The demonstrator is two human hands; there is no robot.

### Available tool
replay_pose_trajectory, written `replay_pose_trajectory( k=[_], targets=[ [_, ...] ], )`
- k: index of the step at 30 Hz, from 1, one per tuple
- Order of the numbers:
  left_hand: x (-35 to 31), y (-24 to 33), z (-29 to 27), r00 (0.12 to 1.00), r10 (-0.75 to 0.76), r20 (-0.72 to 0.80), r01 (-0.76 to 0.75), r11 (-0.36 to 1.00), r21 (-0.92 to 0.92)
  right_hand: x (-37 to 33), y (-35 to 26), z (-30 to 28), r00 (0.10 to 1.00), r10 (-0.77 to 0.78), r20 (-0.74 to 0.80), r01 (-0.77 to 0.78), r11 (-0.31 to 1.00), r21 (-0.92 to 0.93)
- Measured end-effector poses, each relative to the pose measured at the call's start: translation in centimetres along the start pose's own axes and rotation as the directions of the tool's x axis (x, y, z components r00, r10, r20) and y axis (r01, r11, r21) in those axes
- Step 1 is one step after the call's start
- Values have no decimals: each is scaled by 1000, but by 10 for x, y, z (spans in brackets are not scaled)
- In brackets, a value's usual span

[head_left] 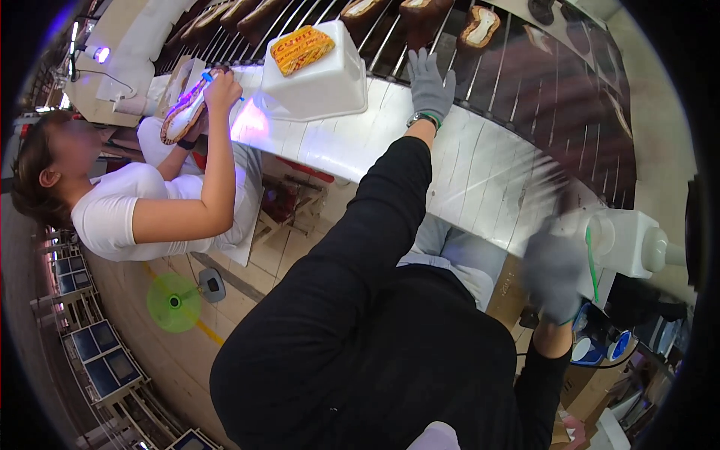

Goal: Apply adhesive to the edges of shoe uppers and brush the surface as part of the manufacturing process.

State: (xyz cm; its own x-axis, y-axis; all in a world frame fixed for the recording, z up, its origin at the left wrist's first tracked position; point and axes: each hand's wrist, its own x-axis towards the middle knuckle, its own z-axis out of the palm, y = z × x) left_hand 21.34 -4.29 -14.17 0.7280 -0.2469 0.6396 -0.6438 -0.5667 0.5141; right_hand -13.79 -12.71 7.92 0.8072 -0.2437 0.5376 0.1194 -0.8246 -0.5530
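Landmark: white bin (311,88), upside down on the pale worktable (472,161), against the front edge of the rod rack (510,84).

Near shoe (420,31): brown, with a white patch; lies on the rack, beyond the bin and to its right. Long axis runs away from the table edge, roughly in line with the left hand's fingers. Toe end: cannot tell.

Second shoe (481,28): farther right of the bin, pale sole up, brown rim; long axis also away from the table, far end leaning slightly right.

Left hand (431,86): grey glove, right of the bin, at the rack's front edge; fingers extended and spread, tips just short of the near shoe. Contact with the rods: cannot tell.

Right hand (555,274): grey glove, well right of the bin and nearer the body, blurred; finger state and any hold cannot be told. White jug (628,241) beside it.

Obstructions: the bin, topped by a yellow packet (302,49), stands between the left hand and a seated co-worker (127,214), left of the bin, who holds a slanting shoe (180,120), sole showing.
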Motion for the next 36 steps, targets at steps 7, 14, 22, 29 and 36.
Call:
replay_pose_trajectory(
  k=[7, 14, 22, 29, 36],
  targets=[
    [6, 13, -6, 984, -159, -77, 151, 983, -100, 60, -31, 1, 844, 518, 137, -388, 414, 824],
    [-8, 20, 20, 990, -126, -61, 119, 986, -117, 35, -23, 4, 830, -212, 516, -68, 880, 470],
    [-1, 18, -7, 973, -225, 61, 228, 971, -66, 31, -39, -4, 884, -236, 403, -121, 718, 685],
    [4, 26, -9, 972, -233, 17, 234, 969, -85, 69, -46, -28, 838, 544, 44, -320, 425, 847],
    [7, 12, -3, 971, -236, 28, 237, 968, -76, 41, -28, 0, 872, -107, 478, -164, 856, 491]
  ],
)
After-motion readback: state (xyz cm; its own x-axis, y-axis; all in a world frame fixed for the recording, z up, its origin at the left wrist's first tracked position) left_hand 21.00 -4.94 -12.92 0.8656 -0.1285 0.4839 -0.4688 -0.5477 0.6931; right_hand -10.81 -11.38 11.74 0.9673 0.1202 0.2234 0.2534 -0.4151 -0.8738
